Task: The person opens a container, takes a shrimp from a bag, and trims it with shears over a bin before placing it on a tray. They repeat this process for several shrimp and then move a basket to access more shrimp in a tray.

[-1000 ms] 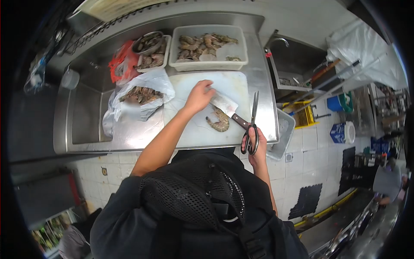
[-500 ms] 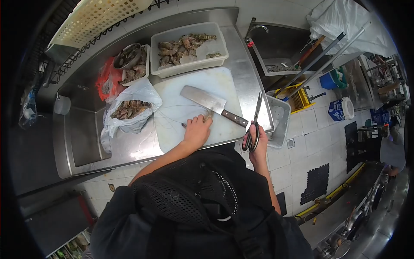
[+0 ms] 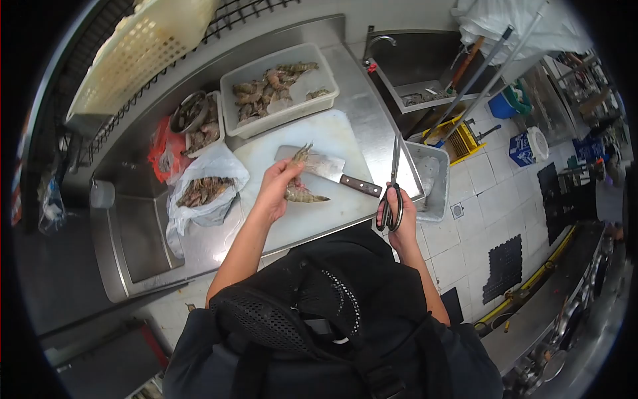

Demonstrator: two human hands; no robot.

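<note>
My left hand (image 3: 272, 189) is closed on a greyish shrimp (image 3: 301, 155) over the white cutting board (image 3: 266, 229). Just below the fingertips, a second shrimp-like length (image 3: 307, 195) points right; I cannot tell whether it is part of the same shrimp. Black-handled scissors (image 3: 395, 163) sit in my right hand (image 3: 404, 223), blades pointing up and away beyond the board's right edge. A cleaver (image 3: 325, 166) with a dark wooden handle lies across the board, its blade partly behind the shrimp. Left of the board, a white plastic bag (image 3: 216, 169) holds brownish shrimp heads or shells.
Behind the board stands a white tub (image 3: 279, 118) of shrimp. A smaller tub with a metal bowl (image 3: 189, 113) and a red bag (image 3: 166, 149) are at its left. Sinks flank the counter: one left (image 3: 143, 233), one back right (image 3: 425, 66). A grey bin (image 3: 435, 183) stands right, below the counter.
My left hand has lifted from the board and moved up and left, with shrimp now showing at its fingers. The scissors stay in my right hand. The view has shifted slightly.
</note>
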